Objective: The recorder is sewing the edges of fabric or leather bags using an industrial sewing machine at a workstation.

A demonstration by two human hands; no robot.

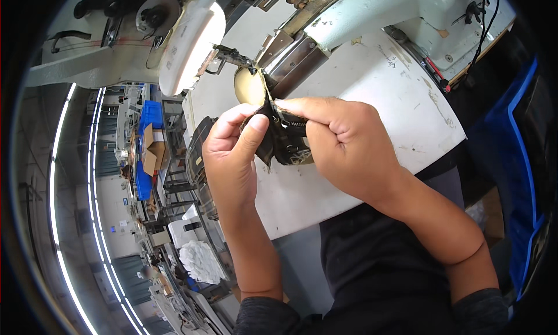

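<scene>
A dark fabric piece with a zipper, perhaps a small pouch, is held between my hands just below the sewing machine's needle area. My left hand pinches its left edge between thumb and fingers. My right hand grips the other side, its fingers curled and its thumb and index finger near the seam. A cream-coloured rounded panel joins the dark fabric at the top and reaches up to the needle area. The lower part of the fabric hangs over the white table.
The machine's metal bed arm extends to the upper right, joining a pale green body. A bright white rounded machine part stands upper left. Dark checked fabric lies by the table's left edge. Beyond are cardboard boxes and a white bundle.
</scene>
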